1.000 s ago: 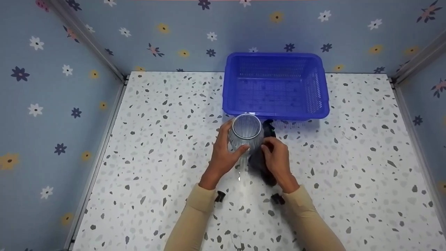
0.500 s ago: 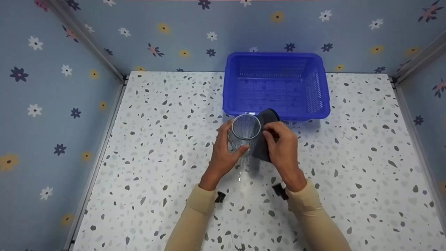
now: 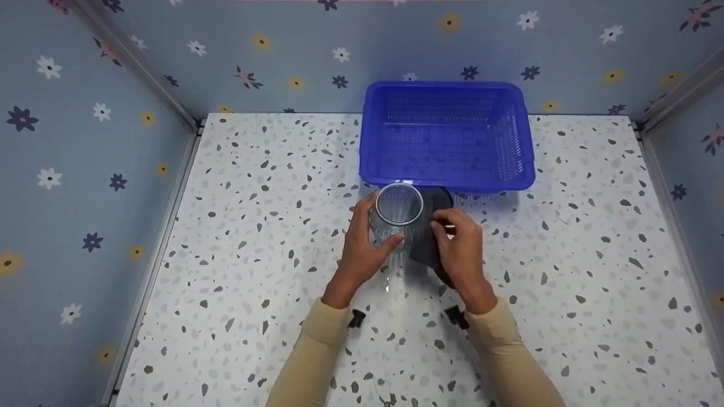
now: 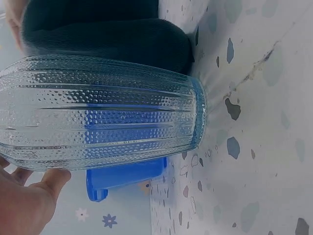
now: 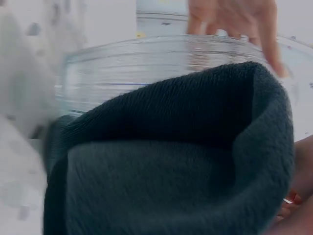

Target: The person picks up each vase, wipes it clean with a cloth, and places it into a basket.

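Glass jar (image 4: 117, 115) stands, left hand (image 3: 362, 251) curled round it, right hand (image 3: 462, 249) pinching cloth (image 3: 423, 246) beside it, and wiping seems unfinished.

From above, your head view looks forward and down, farthest off, taking in your left hand (image 3: 362, 246), your right hand (image 3: 462, 246), the table (image 3: 254, 226) and the blue basket (image 3: 486, 185). Your left wrist view, turned sideways, faces the glass vase (image 4: 122, 117) closely, basket beyond. Your right wrist view, nearest the dark cloth (image 5: 156, 181), faces across towards your left hand. All three share vase and cloth.
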`<state>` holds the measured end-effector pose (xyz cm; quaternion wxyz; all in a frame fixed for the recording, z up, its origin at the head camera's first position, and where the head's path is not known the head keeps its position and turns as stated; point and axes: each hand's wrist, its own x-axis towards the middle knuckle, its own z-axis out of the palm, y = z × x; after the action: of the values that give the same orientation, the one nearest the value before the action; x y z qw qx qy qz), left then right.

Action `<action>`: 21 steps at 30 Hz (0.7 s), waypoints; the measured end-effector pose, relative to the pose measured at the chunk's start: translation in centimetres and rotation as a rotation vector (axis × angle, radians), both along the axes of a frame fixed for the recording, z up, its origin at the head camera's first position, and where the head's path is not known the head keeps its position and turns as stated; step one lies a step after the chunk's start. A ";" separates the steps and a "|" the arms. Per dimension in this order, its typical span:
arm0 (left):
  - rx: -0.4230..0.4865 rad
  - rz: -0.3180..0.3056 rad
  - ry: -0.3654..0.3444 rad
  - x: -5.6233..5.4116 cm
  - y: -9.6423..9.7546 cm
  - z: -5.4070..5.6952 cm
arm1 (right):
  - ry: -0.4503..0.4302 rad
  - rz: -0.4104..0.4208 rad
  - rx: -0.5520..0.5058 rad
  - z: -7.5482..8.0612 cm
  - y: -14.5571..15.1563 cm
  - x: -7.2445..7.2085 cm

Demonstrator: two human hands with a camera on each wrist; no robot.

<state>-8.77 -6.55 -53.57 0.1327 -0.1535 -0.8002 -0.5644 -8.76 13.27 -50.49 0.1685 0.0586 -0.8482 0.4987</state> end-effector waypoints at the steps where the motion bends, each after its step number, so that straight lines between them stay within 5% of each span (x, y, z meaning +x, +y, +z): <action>1: 0.001 0.000 0.001 0.0 -0.1 0.0 | -0.009 0.004 -0.002 -0.7 0.0 0.0; 6: 0.012 -0.010 0.011 -0.1 -0.2 -0.1 | -0.070 0.013 0.042 -4.0 -0.2 -0.1; 11: 0.018 -0.016 0.013 -0.1 -0.2 -0.1 | -0.110 0.020 0.093 -5.7 -0.4 -0.2; 16: 0.000 -0.004 0.002 -0.1 -0.2 0.0 | -0.126 0.024 0.097 -5.8 -0.4 -0.4; 21: 0.010 -0.013 -0.002 -0.1 -0.1 0.0 | -0.120 0.017 0.065 -4.3 -0.1 -0.1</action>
<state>-8.85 -6.65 -53.54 0.1292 -0.1574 -0.7964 -0.5695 -8.90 13.17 -54.79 0.1113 0.0414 -0.8721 0.4747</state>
